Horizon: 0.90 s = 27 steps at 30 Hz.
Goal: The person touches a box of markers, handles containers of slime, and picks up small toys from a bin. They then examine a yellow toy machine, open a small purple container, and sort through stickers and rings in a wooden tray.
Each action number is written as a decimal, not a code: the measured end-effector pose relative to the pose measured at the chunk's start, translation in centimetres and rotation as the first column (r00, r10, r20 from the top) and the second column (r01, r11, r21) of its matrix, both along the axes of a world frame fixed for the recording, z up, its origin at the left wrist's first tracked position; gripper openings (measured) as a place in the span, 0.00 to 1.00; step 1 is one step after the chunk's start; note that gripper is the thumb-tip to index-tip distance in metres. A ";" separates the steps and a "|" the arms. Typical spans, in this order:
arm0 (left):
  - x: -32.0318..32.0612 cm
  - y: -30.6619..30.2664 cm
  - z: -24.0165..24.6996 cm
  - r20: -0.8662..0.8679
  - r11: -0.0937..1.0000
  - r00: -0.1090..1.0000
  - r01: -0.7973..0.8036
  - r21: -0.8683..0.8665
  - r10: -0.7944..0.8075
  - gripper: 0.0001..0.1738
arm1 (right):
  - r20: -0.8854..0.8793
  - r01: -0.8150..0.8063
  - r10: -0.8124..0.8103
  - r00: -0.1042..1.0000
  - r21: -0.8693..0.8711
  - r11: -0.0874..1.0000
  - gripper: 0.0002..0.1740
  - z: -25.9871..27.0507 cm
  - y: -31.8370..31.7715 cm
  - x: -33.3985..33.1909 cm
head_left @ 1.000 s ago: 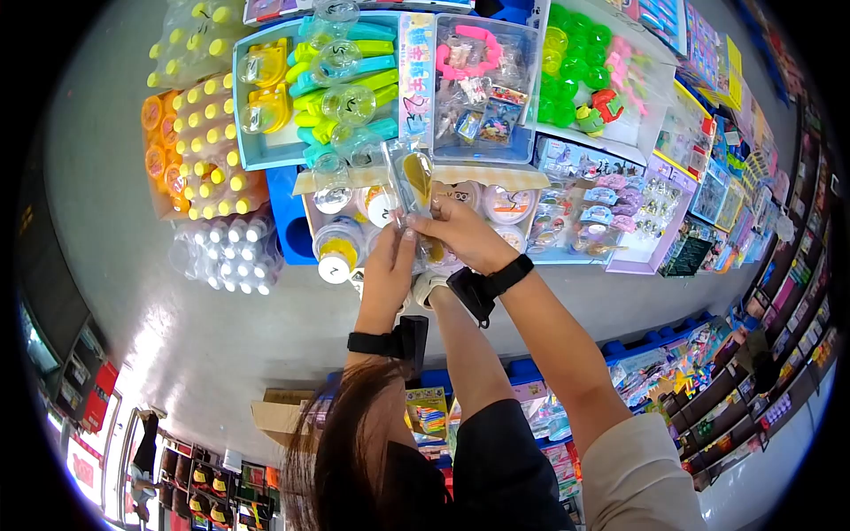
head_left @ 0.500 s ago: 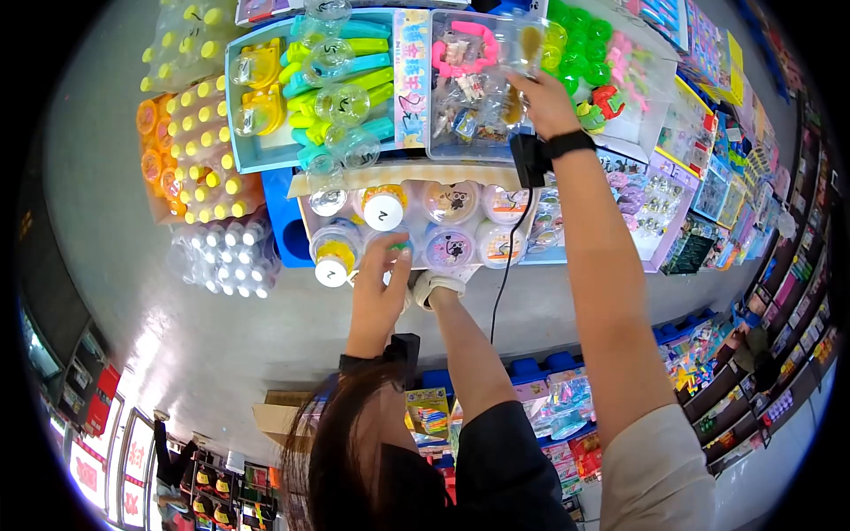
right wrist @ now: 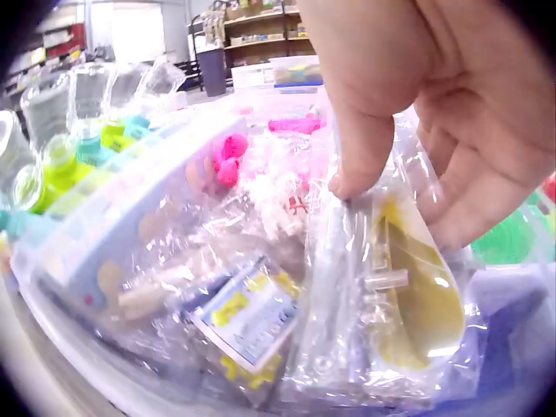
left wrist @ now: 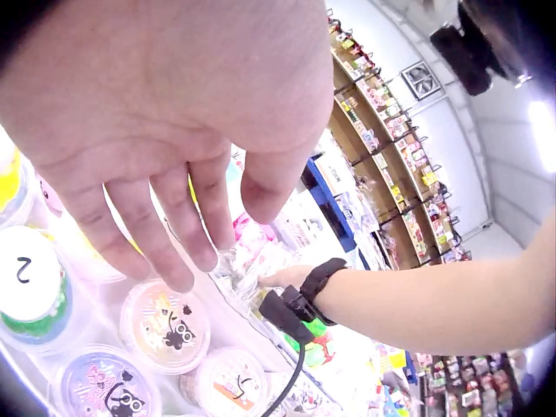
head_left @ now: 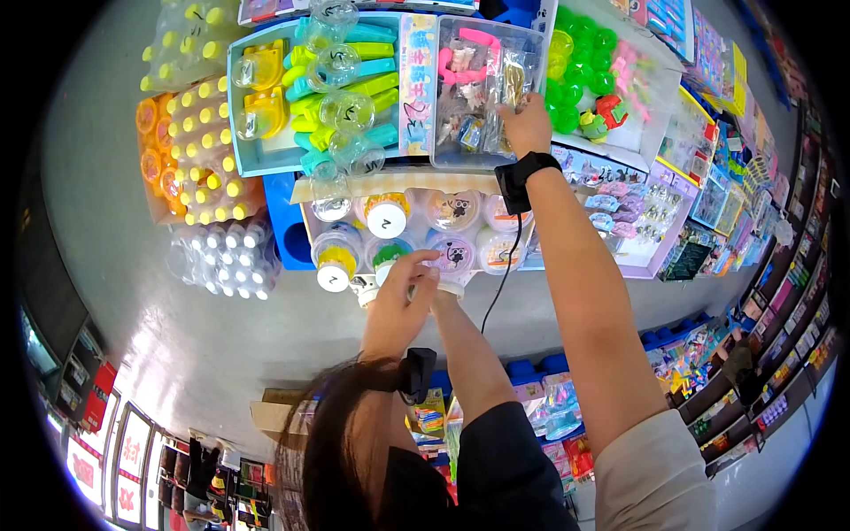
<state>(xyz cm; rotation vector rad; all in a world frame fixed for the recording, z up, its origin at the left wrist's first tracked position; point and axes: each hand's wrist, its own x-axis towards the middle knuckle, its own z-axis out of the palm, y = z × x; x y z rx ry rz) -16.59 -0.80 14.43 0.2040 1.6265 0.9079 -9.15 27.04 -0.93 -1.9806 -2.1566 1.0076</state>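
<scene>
My right hand (head_left: 529,128) is over the right side of a clear plastic bin (head_left: 460,160). Between thumb and fingers it pinches a clear plastic packet (right wrist: 417,304) with a flat yellow-brown piece inside. The packet lies upon other bagged trinkets, among them a bag with a white-and-yellow label (right wrist: 248,313) and a bright pink item (head_left: 479,37). My left hand (head_left: 400,301) hovers, fingers loosely bent and holding nothing, by a box of round lidded tubs (head_left: 453,254). A green tub with a white lid (left wrist: 30,278) is just beside it.
Left of the bin, a blue tray (head_left: 237,146) holds yellow and teal toys with clear cups. Green balls (head_left: 580,75) fill a white box to the right. Bottles with yellow caps (head_left: 199,146) stand far left. A black cable (head_left: 502,288) hangs from my right wrist.
My right hand has carried the packet away from the left hand, up and right, then lowered it into the clear bin. The left hand let go of the packet and stayed near the tubs.
</scene>
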 end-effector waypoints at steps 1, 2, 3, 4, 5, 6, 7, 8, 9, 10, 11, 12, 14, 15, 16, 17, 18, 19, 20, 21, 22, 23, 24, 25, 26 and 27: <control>0.0 -0.1 -0.3 -0.007 1.000 1.000 0.004 0.000 -0.004 0.16 | 0.011 0.010 -0.010 1.000 0.016 1.000 0.33 0.5 -0.1 -0.1; 0.0 -0.3 -0.4 0.004 1.000 1.000 0.007 -0.021 -0.007 0.16 | 0.065 -0.020 0.015 0.998 0.071 0.997 0.33 0.9 -0.5 -0.4; -0.2 -0.2 -0.3 0.015 0.999 1.000 0.008 -0.044 -0.007 0.15 | 0.089 -0.043 0.034 0.995 0.097 0.994 0.33 2.0 -0.7 -0.7; -0.3 -0.2 -0.3 0.025 0.998 1.000 0.009 -0.067 -0.007 0.15 | 0.112 -0.066 0.053 0.992 0.123 0.990 0.33 3.0 -1.0 -0.9; -0.3 -0.2 -0.3 0.025 0.998 1.000 0.005 -0.063 -0.004 0.15 | 0.135 -0.091 0.071 0.988 0.148 0.985 0.32 4.0 -1.2 -1.1; -0.4 -0.3 -0.3 0.024 0.998 1.000 0.002 -0.060 -0.001 0.15 | 0.181 -0.139 0.103 0.978 0.201 0.970 0.31 4.8 -1.5 -1.3; -0.4 -0.3 -0.3 0.024 0.998 1.000 0.000 -0.057 0.001 0.15 | 0.209 -0.239 0.192 0.959 0.231 0.943 0.30 5.0 -1.9 -1.3; -0.3 -0.5 -0.5 0.020 0.999 1.000 0.002 -0.041 -0.001 0.15 | 0.240 -0.336 0.277 0.931 0.257 0.906 0.28 5.1 -2.3 -1.4; -0.2 -0.6 -0.6 0.017 1.000 1.000 0.006 -0.023 -0.006 0.15 | 0.274 -0.428 0.356 0.893 0.280 0.859 0.27 5.0 -2.6 -1.4; -0.1 -0.6 -0.8 0.014 1.000 1.000 0.011 -0.004 -0.011 0.16 | 0.239 -0.459 0.419 0.876 0.145 0.877 0.30 4.2 -3.1 -1.8; -0.1 -0.6 -0.8 0.009 0.999 0.999 0.037 -0.001 -0.037 0.16 | 0.253 -0.497 0.469 0.846 0.057 0.866 0.31 3.7 -3.4 -2.1; -0.2 -0.5 -0.6 0.002 0.998 0.998 0.061 0.001 -0.061 0.16 | 0.259 -0.530 0.520 0.814 -0.034 0.847 0.31 3.3 -3.8 -2.5; -0.4 -0.1 -0.2 0.014 0.997 0.997 0.080 -0.021 -0.080 0.15 | 0.287 -0.517 0.542 0.790 -0.163 0.840 0.33 2.5 -4.3 -3.1; -0.6 0.2 0.2 0.033 0.996 0.997 0.077 -0.045 -0.076 0.15 | 0.313 -0.516 0.534 0.785 -0.146 0.844 0.33 2.0 -4.3 -3.1; -0.7 0.4 0.4 0.054 0.995 0.996 0.076 -0.071 -0.072 0.15 | 0.339 -0.514 0.525 0.780 -0.130 0.848 0.34 1.5 -4.3 -3.1; -0.9 0.3 0.5 0.045 0.995 0.996 0.075 -0.062 -0.073 0.15 | 0.365 -0.512 0.516 0.775 -0.117 0.851 0.34 0.9 -4.2 -3.1; -0.9 0.3 0.5 0.037 0.996 0.997 0.074 -0.051 -0.072 0.15 | 0.349 -0.527 0.516 0.782 -0.070 0.847 0.28 0.3 -3.7 -3.1; -0.9 0.2 0.6 0.030 0.997 0.997 0.072 -0.040 -0.070 0.15 | 0.285 -0.507 0.506 0.814 -0.075 0.859 0.25 0.0 -3.3 -2.5; -0.8 0.0 0.4 0.013 0.998 0.998 0.062 -0.012 -0.062 0.15 | 0.222 -0.488 0.492 0.842 -0.080 0.869 0.22 -0.3 -2.9 -1.9; -0.7 -0.3 0.0 -0.005 0.999 0.999 0.050 0.019 -0.050 0.15 | 0.158 -0.470 0.477 0.864 -0.083 0.879 0.20 -0.4 -2.3 -1.4; -0.7 -0.5 -0.2 -0.022 0.998 0.999 0.038 0.051 -0.037 0.14 | 0.047 -0.367 0.375 0.926 -0.120 0.922 0.18 -0.4 -2.0 -0.8; -0.6 -0.9 -0.4 -0.007 0.999 0.999 0.037 0.029 -0.036 0.14 | -0.039 -0.314 0.312 0.949 -0.194 0.930 0.19 -0.8 -1.5 -0.1; -0.7 -1.0 -0.4 0.009 0.999 0.999 0.036 0.006 -0.036 0.14 | -0.121 -0.264 0.239 0.963 -0.271 0.926 0.20 -2.1 -0.8 1.0; -0.7 -1.1 -0.4 0.023 0.999 0.999 0.036 -0.016 -0.036 0.14 | -0.196 -0.219 0.157 0.968 -0.351 0.911 0.21 -2.7 -0.3 1.7; -0.7 -1.1 -0.4 0.035 0.999 0.999 0.028 -0.016 -0.027 0.14 | -0.256 -0.172 0.066 0.964 -0.416 0.893 0.23 -3.4 0.1 2.4; -0.8 -1.1 -0.3 0.045 1.000 0.999 0.021 -0.017 -0.020 0.14 | -0.267 -0.130 0.001 0.964 -0.465 0.876 0.22 -2.8 0.1 2.2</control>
